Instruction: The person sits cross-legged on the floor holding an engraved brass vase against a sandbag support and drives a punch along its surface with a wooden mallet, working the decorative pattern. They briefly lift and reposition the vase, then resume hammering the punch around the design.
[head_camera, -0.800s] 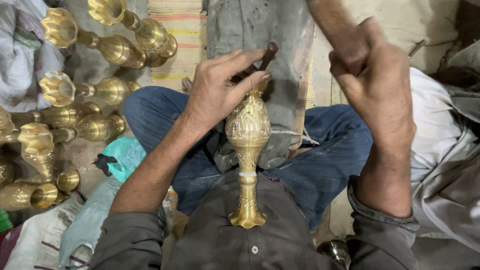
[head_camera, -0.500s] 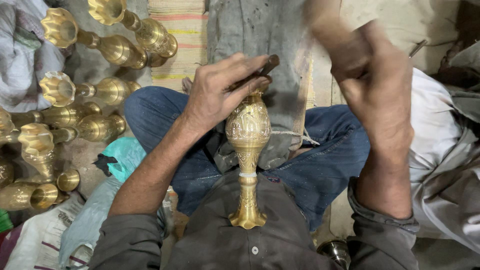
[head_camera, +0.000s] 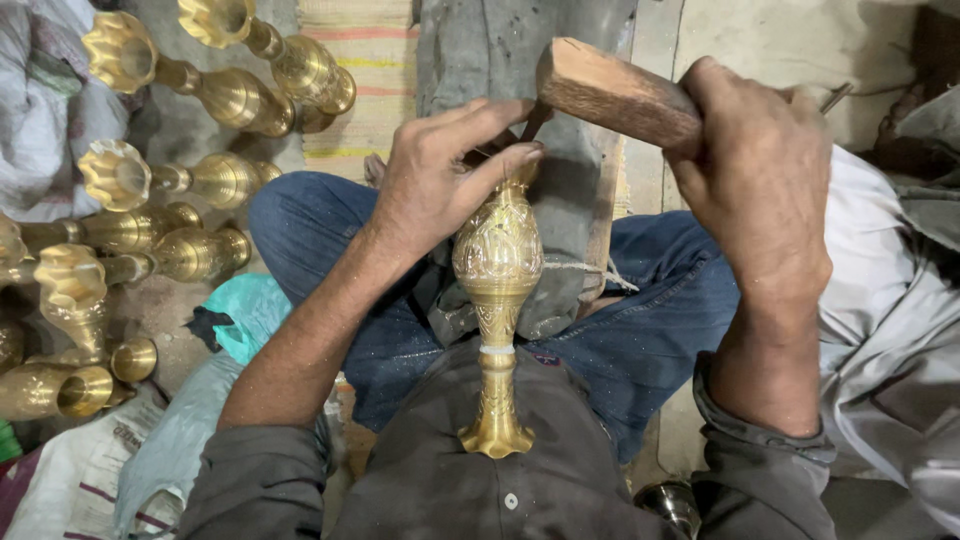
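An engraved brass vase (head_camera: 497, 300) lies along my lap, its flared foot against my shirt and its neck pointing away. My left hand (head_camera: 445, 175) rests over the vase's neck, fingers pinched on a thin dark chisel (head_camera: 530, 125) set against the brass. My right hand (head_camera: 755, 175) grips a thick wooden mallet (head_camera: 615, 95), whose end sits just above the chisel and my left fingers. The chisel's tip is hidden under my fingers.
Several finished brass vases (head_camera: 215, 95) with scalloped mouths lie in a pile on the floor at the left. A teal cloth (head_camera: 250, 315) and plastic sacks lie by my left knee. Grey fabric (head_camera: 890, 330) is bunched at the right. A striped mat (head_camera: 365, 70) lies ahead.
My right hand has swung the mallet down and to the left, from raised and blurred to just over the chisel. My left hand and the vase have stayed put.
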